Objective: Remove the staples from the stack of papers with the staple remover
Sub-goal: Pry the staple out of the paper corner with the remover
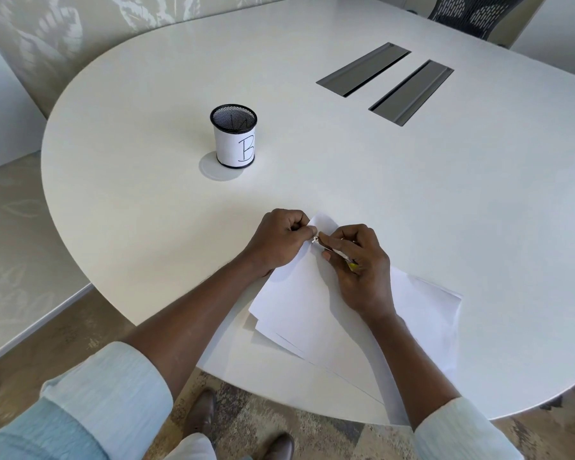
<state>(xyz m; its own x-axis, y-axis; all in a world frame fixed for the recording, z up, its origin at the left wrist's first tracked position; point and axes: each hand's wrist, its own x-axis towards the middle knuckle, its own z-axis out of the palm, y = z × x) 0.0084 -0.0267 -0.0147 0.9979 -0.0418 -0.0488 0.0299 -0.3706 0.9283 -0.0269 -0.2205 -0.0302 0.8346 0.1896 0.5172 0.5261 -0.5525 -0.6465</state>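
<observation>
A stack of white papers (pixel 312 303) lies fanned on the white table (pixel 346 180) near its front edge. My left hand (pixel 279 240) pinches the far corner of the top sheets between thumb and fingers. My right hand (pixel 359 263) is closed around a slim staple remover (pixel 334 250) with a metal tip and a yellow end. Its metal tip sits at the pinched corner, right beside my left fingertips. The staple itself is too small to make out.
A black mesh pen cup (pixel 234 136) wrapped in white paper marked "B" stands at the middle left of the table. Two grey cable slots (pixel 384 83) lie at the back right. A mesh office chair (pixel 475 11) is beyond the far edge.
</observation>
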